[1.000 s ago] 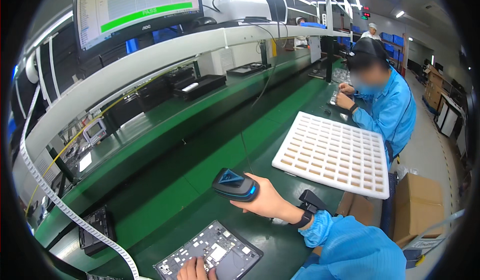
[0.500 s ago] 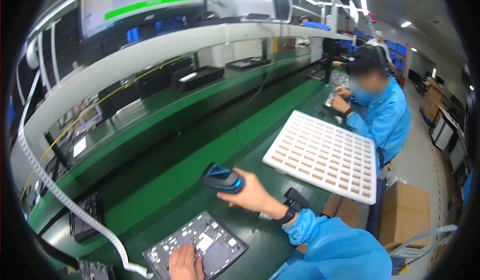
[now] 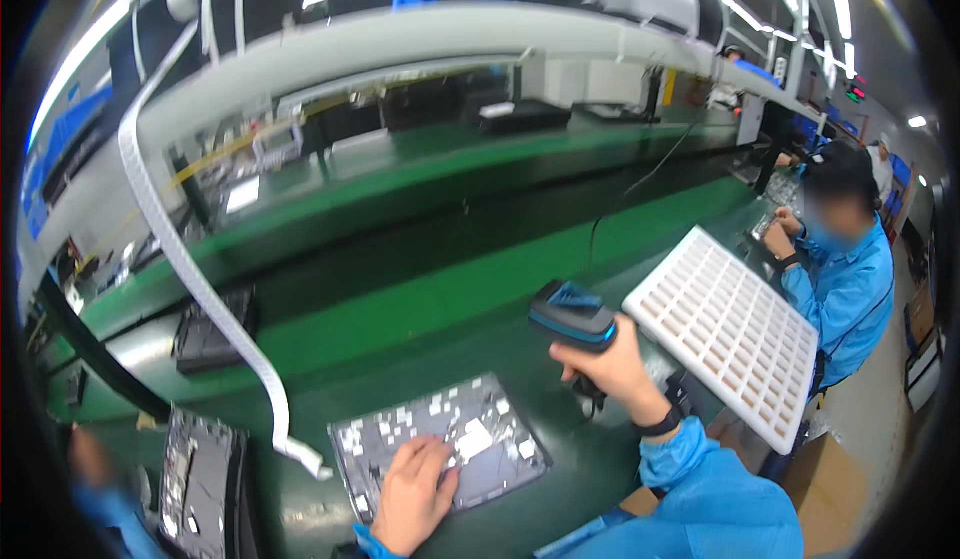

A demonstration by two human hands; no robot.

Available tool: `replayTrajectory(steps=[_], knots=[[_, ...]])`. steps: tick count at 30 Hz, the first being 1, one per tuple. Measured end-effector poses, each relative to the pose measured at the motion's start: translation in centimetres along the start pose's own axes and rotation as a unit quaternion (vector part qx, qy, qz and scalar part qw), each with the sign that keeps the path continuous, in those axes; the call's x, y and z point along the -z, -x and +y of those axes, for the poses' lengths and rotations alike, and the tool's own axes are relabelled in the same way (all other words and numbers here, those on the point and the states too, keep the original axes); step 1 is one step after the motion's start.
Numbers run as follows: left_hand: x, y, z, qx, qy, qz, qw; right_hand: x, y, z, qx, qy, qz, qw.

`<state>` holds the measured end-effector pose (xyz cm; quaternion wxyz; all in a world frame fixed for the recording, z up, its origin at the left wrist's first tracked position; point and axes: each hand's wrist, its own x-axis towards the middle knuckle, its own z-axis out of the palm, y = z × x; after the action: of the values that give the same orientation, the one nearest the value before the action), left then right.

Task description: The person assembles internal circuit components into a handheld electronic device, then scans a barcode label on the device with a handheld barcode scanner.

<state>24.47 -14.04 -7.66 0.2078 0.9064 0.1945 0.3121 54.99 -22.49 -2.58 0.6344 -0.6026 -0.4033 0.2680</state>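
Observation:
My right hand [image 3: 618, 364] is closed around the handle of a black and blue barcode scanner [image 3: 572, 317], holding it above the green bench. My left hand [image 3: 415, 494] rests with fingers extended on a dark grey laptop casing [image 3: 505, 477]. White patches of several sizes dot this flat part, which lies on the bench. Near my right wrist is a black object [image 3: 680, 391], partly hidden by the arm.
A white tray with many slots [image 3: 735, 329] lies right; beyond it sits a person in blue [image 3: 850, 279]. A white label strip [image 3: 190, 259] hangs at left. Dark casings [image 3: 205, 484] are stacked near another person's blurred hand [image 3: 92, 454]. A shelf [image 3: 400, 34] spans above.
The view has swung left and down, shifting the bench things rightward in the picture. Another person's hand has appeared at lower left. The scanner stays in my right hand.

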Motion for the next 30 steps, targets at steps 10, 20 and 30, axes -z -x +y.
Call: replayTrajectory(steps=[10,20,30], knots=[[0.8,-1.7,0.0,-0.026,0.02,0.011,0.999,0.0,1.4,-2.8,-0.041,0.003,-0.089,0.995],[3.3,-0.5,-1.5,-0.029,-0.04,-0.038,0.998,-4.8,2.3,-5.0,-0.156,0.133,-0.399,0.894],[3.4,-0.5,-3.3,-0.025,-0.002,-0.039,0.999,-5.1,1.0,-3.7,-0.113,0.193,-0.363,0.905]])
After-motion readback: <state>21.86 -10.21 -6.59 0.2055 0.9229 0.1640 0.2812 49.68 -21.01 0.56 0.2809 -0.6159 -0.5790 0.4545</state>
